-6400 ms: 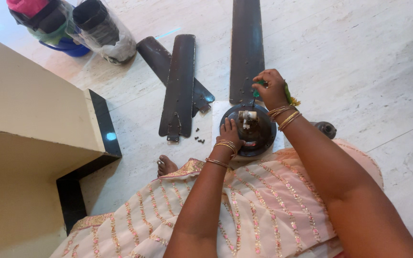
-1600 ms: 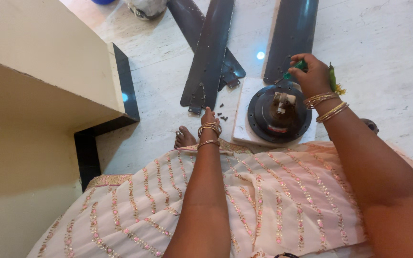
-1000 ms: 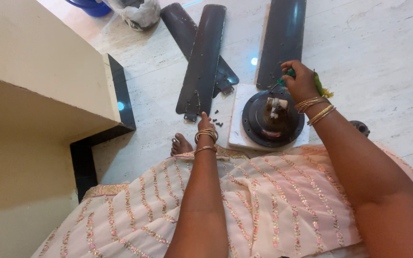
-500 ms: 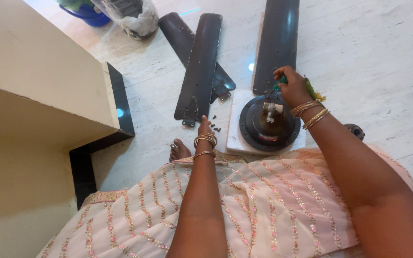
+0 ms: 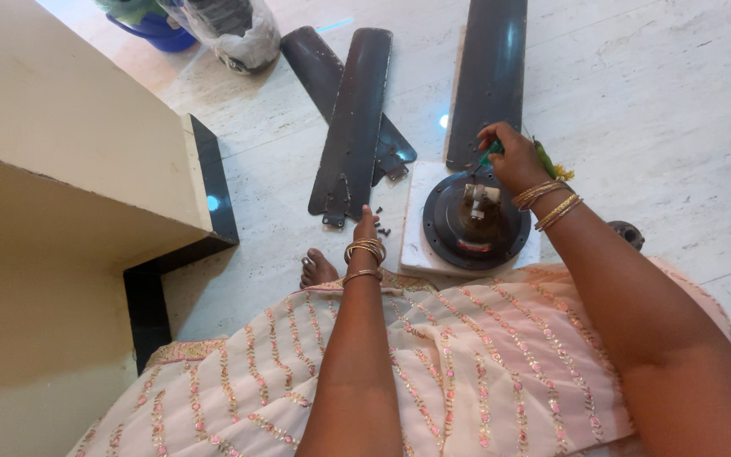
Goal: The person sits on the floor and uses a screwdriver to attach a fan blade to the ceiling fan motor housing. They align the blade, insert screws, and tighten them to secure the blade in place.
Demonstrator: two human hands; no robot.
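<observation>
fan motor: dark round ceiling fan motor (image 5: 477, 222) sits on a white slab (image 5: 416, 241) on the marble floor (image 5: 653, 93), right in front of the person's knees
screwdriver: green-handled screwdriver (image 5: 494, 152) in the right hand, tip down at the motor's far rim
right hand: right hand (image 5: 513, 156) over the far edge of the motor, fingers curled tight round the screwdriver handle; gold bangles on the wrist
left hand: left hand (image 5: 365, 227) reaches down to the floor just left of the slab, fingers bunched together over small dark screws (image 5: 382, 228); cannot tell if one is pinched
screws: a few loose on the floor, between the slab and the near blade end
blade at motor: one dark fan blade (image 5: 488, 80) runs away from the motor, near end at its rim
loose blades: two more blades (image 5: 353, 127) lie crossed on the floor, left of the motor
clothing: pink patterned fabric (image 5: 467, 372) covers the lap; a bare foot (image 5: 318, 269) peeks out
left side: cream step with black edge (image 5: 171, 254)
far corner: blue bucket (image 5: 158, 30) and a plastic bag (image 5: 230, 30)
</observation>
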